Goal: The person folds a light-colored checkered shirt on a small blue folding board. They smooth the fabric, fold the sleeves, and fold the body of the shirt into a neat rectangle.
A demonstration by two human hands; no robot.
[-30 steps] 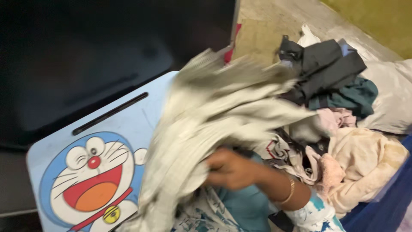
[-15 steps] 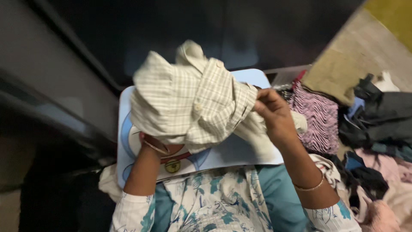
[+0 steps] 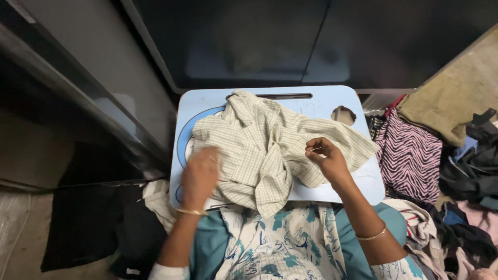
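Cream checked cotton, a crumpled shirt, lies heaped across a pale blue lap table that rests over the person's knees. From the head camera, looking straight down, the shirt covers most of the table top, one fold drooping over the near edge toward the person's lap. A round cup hole and a long slot in the table stay uncovered along the far edge, and part of a blue cartoon print shows at the left.

The left hand is blurred; it lies flat on the left side of the shirt with fingers spread loose, pressing rather than gripping, a thin bangle at its wrist. The right hand sits on the right side of the shirt, fingers curled inward and pinching a bit of the fabric between thumb and fingertips; another bangle circles that forearm.

Just right of the table lies a pink and black zebra-striped garment, with an olive cloth beyond it and a pile of dark clothes farther right. A dark cabinet front stands right behind the table. The person wears a teal and white floral top.
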